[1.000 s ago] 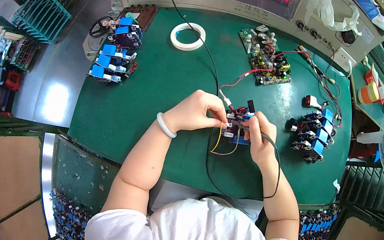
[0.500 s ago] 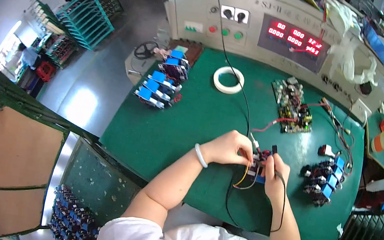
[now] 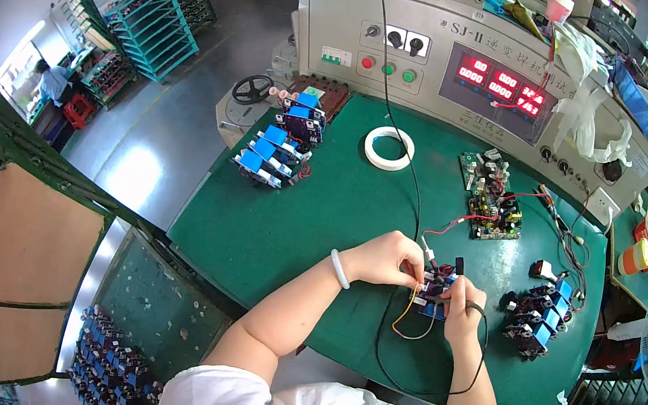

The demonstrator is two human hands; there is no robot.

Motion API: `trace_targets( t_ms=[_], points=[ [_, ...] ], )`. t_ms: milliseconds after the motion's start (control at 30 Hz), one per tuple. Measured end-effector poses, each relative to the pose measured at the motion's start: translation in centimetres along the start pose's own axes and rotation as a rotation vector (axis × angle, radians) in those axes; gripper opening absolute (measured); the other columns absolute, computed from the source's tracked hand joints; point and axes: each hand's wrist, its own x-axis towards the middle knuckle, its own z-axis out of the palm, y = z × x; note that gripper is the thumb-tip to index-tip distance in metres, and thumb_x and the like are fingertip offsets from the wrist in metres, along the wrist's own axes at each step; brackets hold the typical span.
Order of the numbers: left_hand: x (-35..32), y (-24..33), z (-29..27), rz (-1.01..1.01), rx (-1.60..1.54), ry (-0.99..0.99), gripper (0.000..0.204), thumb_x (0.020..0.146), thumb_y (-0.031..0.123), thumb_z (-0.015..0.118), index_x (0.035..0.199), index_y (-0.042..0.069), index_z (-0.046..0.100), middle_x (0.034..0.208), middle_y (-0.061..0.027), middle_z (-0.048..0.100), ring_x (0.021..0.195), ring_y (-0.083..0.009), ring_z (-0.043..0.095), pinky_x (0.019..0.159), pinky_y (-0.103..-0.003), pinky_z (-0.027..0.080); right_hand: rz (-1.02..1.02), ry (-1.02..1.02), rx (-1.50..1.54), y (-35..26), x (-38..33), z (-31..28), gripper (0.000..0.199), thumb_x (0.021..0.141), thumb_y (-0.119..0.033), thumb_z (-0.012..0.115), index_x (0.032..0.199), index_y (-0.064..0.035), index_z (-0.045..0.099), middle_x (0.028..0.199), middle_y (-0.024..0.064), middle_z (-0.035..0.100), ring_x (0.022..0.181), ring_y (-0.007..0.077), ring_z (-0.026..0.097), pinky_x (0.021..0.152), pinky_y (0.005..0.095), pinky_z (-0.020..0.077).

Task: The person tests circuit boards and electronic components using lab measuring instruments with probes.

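A small circuit board with blue parts [image 3: 432, 309] lies on the green bench top between my hands. My left hand [image 3: 387, 261], with a white band at its wrist, reaches in from the left. Its thumb and fingers pinch a thin yellow wire [image 3: 410, 306] at the board's left edge. From the right, my right hand [image 3: 465, 307] is closed around a black probe with a black cable [image 3: 480, 361], its tip end over the board. My fingers partly hide the board and the tip. A white connector on a red lead [image 3: 428, 252] meets the board's far side.
Ahead lies a larger circuit board [image 3: 492, 197] with red leads. A roll of white tape [image 3: 389, 148] sits farther left, beside blue-topped board assemblies [image 3: 270, 153]. Another such assembly [image 3: 541, 320] stands right of my hand. A grey test panel [image 3: 435, 61] with red displays bounds the back.
The view has shifted slightly, so the bench and panel sit a little lower. Both hands stay at the board, still gripping, with only small finger movements.
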Motion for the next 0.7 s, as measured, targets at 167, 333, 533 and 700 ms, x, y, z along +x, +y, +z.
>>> trace_targets(
  t_ms=[167, 333, 533, 700],
  points=[
    [-0.1, 0.0, 0.1, -0.005, -0.011, 0.007, 0.011, 0.073, 0.003, 0.078, 0.084, 0.002, 0.074, 0.082, -0.009, 0.07, 0.075, -0.018, 0.068, 0.069, -0.03, 0.054, -0.029, -0.018, -0.047, -0.1, 0.2, -0.1, 0.049, 0.103, -0.032, 0.046, 0.067, 0.0003, 0.055, 0.053, 0.0011, 0.047, 0.051, 0.0089, 0.042, 0.048, 0.0283, 0.0319],
    [-0.2, 0.1, 0.3, -0.009, 0.017, 0.0, 0.012, 0.073, 0.003, 0.078, 0.084, 0.002, 0.074, 0.083, -0.0091, 0.07, 0.075, -0.0182, 0.068, 0.069, -0.03, 0.054, 0.011, -0.004, 0.031, -0.8, -0.3, -0.1, 0.049, 0.102, -0.032, 0.048, 0.064, -0.0018, 0.055, 0.052, -0.0001, 0.047, 0.047, 0.0068, 0.042, 0.045, 0.0256, 0.0303],
    [-0.4, 1.2, 0.2, 0.115, -0.255, -0.123, 0.013, 0.073, -0.001, 0.078, 0.086, 0.002, 0.074, 0.087, -0.0092, 0.072, 0.078, -0.0182, 0.069, 0.07, -0.03, 0.054, -0.242, 0.048, 0.217, -0.9, 0.4, -3.2, 0.05, 0.098, -0.033, 0.043, 0.059, -0.0034, 0.049, 0.06, 0.0037, 0.051, 0.046, 0.0089, 0.04, 0.045, 0.0242, 0.0281],
    [-1.4, 2.3, -1.7, -0.266, -0.395, -0.547, 0.028, 0.076, 0.0, 0.079, 0.103, -0.004, 0.072, 0.097, -0.0114, 0.073, 0.082, -0.0154, 0.07, 0.074, -0.029, 0.057, 0.166, -0.055, 0.298, -5.7, -0.2, -3.6, 0.033, 0.101, -0.022, 0.046, 0.08, 0.001, 0.058, 0.065, 0.0074, 0.054, 0.057, 0.0103, 0.048, 0.049, 0.0225, 0.0335]
  ],
)
